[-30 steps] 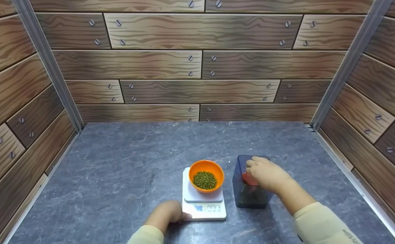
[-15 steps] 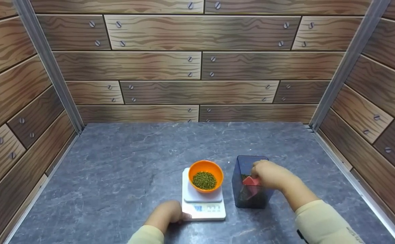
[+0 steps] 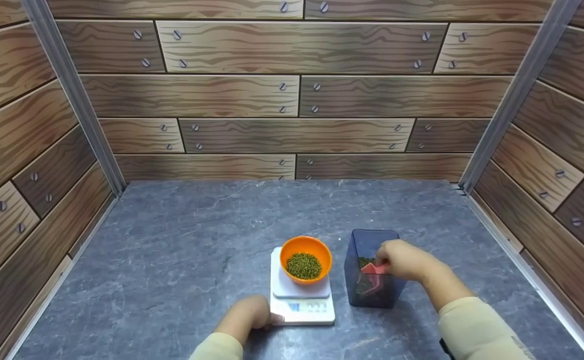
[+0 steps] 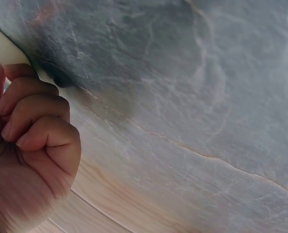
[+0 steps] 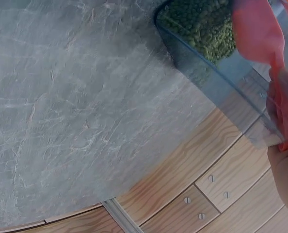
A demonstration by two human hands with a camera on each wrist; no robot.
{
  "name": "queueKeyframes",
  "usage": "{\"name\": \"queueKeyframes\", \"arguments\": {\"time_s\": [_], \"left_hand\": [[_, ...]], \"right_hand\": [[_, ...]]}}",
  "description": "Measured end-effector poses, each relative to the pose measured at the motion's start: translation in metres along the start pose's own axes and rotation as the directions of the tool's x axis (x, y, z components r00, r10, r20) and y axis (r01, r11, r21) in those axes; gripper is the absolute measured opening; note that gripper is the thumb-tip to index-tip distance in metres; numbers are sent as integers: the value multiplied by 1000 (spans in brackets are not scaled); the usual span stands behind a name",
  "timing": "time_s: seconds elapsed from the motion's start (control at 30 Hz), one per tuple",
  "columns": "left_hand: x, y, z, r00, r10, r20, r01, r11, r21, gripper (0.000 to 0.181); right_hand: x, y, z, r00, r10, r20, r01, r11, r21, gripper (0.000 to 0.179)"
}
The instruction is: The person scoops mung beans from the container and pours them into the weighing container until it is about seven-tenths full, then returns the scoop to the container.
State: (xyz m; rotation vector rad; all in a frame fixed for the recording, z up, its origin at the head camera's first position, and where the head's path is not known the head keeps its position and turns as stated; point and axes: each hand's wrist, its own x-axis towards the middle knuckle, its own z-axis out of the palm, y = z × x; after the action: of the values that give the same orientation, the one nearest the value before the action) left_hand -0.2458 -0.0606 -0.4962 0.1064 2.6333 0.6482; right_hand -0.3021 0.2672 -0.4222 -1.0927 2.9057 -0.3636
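Observation:
An orange bowl (image 3: pixel 285 246) holding small green beans (image 3: pixel 303 266) stands on a white kitchen scale (image 3: pixel 299 319). My left hand (image 3: pixel 251 311) is at the scale's front left corner, its thumb on the edge; in the left wrist view the left hand (image 4: pixel 37 131) has its fingers curled. To the right of the scale is a tall, see-through dark container (image 3: pixel 374 295) with more green beans (image 5: pixel 202 29) inside. Over it, my right hand (image 3: pixel 407 260) grips a red scoop (image 3: pixel 373 269) by its handle. In the right wrist view, the red scoop (image 5: pixel 260 34) shows its rounded back.
The grey marbled table (image 3: pixel 181 240) extends around the scale and container. Wood-patterned walls (image 3: pixel 292 95) enclose it at the back and both sides, with metal strips (image 3: pixel 79 100) at the corners. A tiny white speck (image 3: pixel 340 239) lies behind the bowl and container.
My right hand has shifted down and slightly right at the container, and the red scoop has turned and shows more. The left hand, scale and bowl stay in place.

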Motion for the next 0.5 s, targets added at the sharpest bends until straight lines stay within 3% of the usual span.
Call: {"name": "queueKeyframes", "arguments": {"time_s": [0.17,0.5], "left_hand": [[1,0,0,1000,-17,4,17,1000,-16,39],[0,-2,0,1000,17,-2,-17,1000,0,40]], "right_hand": [[0,1,3,1000,9,-1,-9,1000,2,12],[-8,6,-4,998,-5,-57,8,999,49,10]]}}
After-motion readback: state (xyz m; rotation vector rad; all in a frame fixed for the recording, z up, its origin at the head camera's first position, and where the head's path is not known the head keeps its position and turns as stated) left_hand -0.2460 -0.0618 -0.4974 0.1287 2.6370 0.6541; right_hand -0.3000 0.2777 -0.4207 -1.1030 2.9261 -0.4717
